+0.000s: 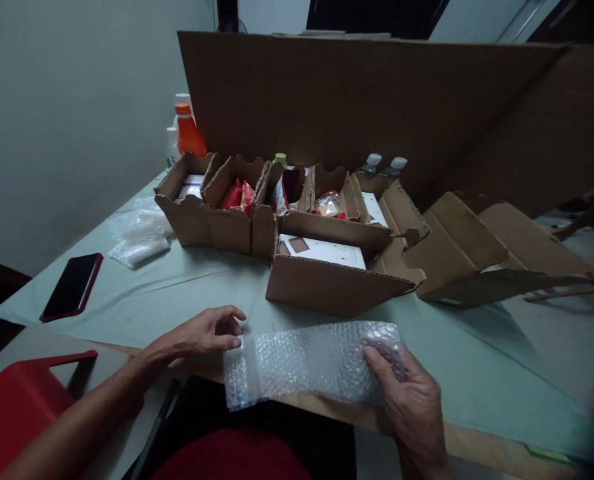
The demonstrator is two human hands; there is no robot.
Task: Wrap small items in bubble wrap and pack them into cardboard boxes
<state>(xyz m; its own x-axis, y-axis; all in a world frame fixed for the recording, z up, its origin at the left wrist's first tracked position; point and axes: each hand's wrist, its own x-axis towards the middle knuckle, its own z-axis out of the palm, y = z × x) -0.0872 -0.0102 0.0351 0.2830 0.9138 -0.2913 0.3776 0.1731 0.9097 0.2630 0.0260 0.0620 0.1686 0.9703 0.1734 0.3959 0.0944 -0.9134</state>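
Observation:
A sheet of clear bubble wrap lies stretched across the near edge of the table. My left hand pinches its left end with thumb and fingers curled. At the other end, my right hand grips the wrap with the thumb on top and fingers underneath. Just behind the wrap stands an open cardboard box with a white packet inside.
A row of small open cardboard boxes holds red and white packets. Behind rises a tall cardboard sheet. A phone and clear plastic bags lie left; an orange bottle stands behind. Folded cardboard lies right. A red chair is at lower left.

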